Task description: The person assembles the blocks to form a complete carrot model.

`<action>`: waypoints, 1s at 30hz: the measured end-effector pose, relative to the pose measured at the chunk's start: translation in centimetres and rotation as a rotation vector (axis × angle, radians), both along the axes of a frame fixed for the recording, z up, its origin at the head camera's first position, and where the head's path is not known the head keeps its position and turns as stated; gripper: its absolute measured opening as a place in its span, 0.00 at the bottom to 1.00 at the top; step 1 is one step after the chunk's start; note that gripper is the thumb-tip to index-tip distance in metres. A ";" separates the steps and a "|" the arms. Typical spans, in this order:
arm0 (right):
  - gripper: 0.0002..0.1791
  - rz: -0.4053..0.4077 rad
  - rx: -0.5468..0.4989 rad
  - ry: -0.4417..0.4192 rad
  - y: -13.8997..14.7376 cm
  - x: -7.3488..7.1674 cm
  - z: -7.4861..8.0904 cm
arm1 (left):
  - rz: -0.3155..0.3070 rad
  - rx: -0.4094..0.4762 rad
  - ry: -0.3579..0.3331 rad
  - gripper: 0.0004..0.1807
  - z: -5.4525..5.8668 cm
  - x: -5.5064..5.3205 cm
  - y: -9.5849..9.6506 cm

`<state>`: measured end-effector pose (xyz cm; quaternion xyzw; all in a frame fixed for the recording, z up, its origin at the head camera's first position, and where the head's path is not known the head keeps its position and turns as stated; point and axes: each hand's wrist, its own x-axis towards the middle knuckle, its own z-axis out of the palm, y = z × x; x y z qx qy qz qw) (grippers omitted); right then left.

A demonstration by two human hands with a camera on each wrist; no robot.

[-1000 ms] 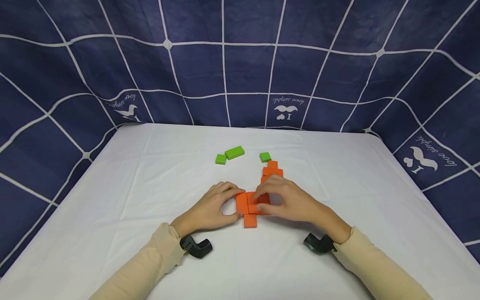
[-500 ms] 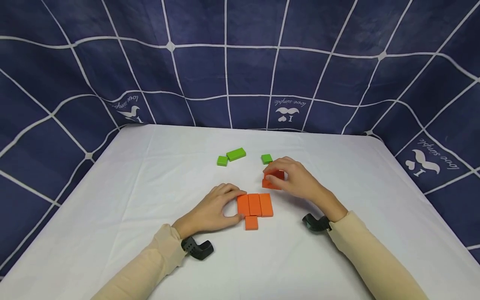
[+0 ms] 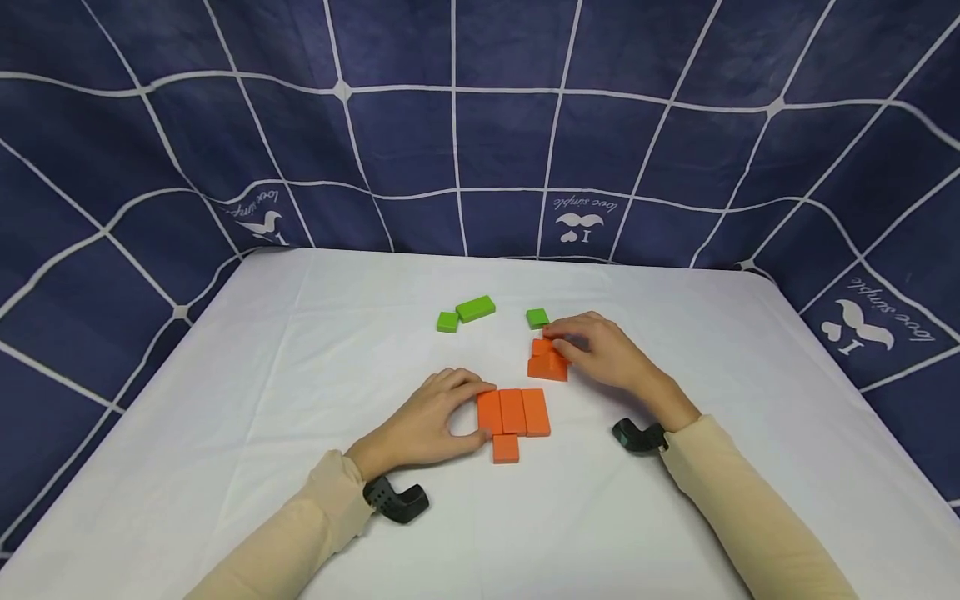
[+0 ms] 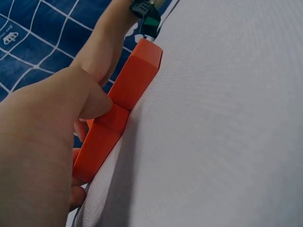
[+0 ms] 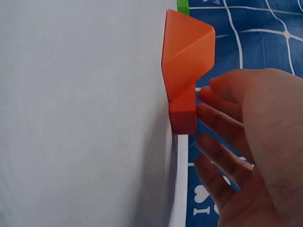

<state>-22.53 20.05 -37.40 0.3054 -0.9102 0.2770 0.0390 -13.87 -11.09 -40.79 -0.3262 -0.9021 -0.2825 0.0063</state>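
Observation:
In the head view, three orange rectangular blocks (image 3: 513,412) lie side by side, with a small orange square block (image 3: 506,449) below them. My left hand (image 3: 427,421) pinches the leftmost block (image 3: 489,412) between thumb and index finger at its two ends. Its thumb (image 4: 97,104) shows against an orange block face in the left wrist view. Farther back, my right hand (image 3: 611,354) hovers with spread fingers over a second orange cluster (image 3: 547,367), fingertips right at its small back block. In the right wrist view, angled orange pieces (image 5: 187,52) stand beside these fingers.
Three green blocks lie behind: a small square (image 3: 447,322) touching a longer bar (image 3: 476,308), and another square (image 3: 537,317) just beyond the orange cluster. A white cloth (image 3: 337,317) covers the table. A dark blue checked curtain (image 3: 397,142) rises along its back and sides.
My right hand has left the front row and moved back to the rear orange cluster, uncovering the row's right side. My left hand keeps its place on the leftmost block.

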 end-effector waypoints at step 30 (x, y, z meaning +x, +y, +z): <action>0.16 -0.202 0.086 -0.060 4.3 -0.7 0.3 | 0.001 0.018 0.007 0.32 0.2 0.1 0.3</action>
